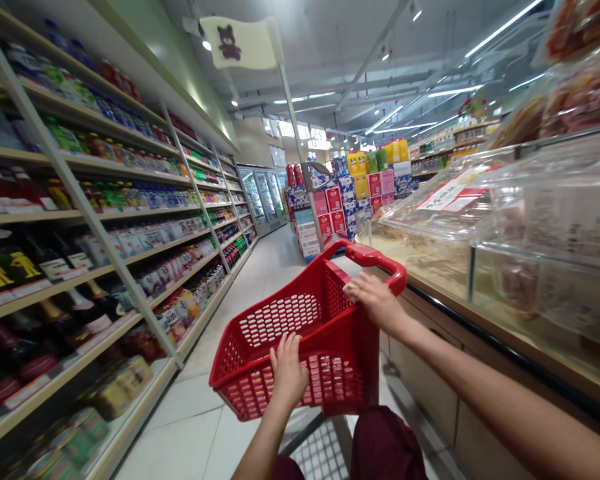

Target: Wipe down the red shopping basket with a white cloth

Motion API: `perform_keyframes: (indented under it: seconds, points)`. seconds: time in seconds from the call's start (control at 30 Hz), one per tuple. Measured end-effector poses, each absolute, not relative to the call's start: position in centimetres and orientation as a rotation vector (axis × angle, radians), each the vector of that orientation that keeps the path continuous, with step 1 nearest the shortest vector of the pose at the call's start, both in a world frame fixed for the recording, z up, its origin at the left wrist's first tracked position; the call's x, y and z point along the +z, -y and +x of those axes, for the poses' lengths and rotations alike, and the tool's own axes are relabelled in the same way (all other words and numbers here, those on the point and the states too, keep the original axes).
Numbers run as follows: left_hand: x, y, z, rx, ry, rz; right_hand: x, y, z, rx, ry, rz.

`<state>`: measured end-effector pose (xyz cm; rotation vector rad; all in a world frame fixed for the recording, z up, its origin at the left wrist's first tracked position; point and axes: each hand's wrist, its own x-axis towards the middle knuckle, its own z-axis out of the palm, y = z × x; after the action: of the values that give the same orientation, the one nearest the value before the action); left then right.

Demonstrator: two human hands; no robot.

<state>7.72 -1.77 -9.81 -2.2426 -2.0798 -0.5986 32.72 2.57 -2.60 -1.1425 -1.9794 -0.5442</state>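
Note:
A red plastic shopping cart [280, 320] stands sideways in front of me, its perforated upper basket showing nothing inside. My left hand [289, 370] is closed over the near rim of that basket, fingers hooked over the top edge. Farther right, my right hand [375, 300] grips the cart's rim close to the curved red handle [373, 257]; its fingertips curl over the edge. A pole rises behind the handle and carries a cream flag [243, 43] with a brown bear. Below the basket, part of a grey lower grid [320, 453] shows between my legs.
Shelves of bottles and cans [165, 227] line the left side. On the right, a display counter [430, 273] holds clear plastic food packs [445, 200]. Stacked drink cartons [333, 213] stand ahead, with glass-door fridges [263, 193] beyond. Pale floor tiles [195, 407] run along the aisle.

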Motion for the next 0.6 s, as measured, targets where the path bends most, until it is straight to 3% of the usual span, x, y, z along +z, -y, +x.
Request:
perform_keyframes:
  seconds: [0.13,0.37,0.6]
  points:
    - [-10.1,1.7,8.0,-0.637,2.077,-2.216,0.2,-3.8,37.0,-0.544,1.822,-1.294]
    - [-9.8,2.0,8.2,-0.58,2.031,-2.247,-5.5,-0.3,28.0,-0.539,2.092,-1.017]
    - [-10.4,1.8,8.3,-0.632,1.991,-2.26,-4.7,-0.4,31.7,-0.613,1.699,-1.276]
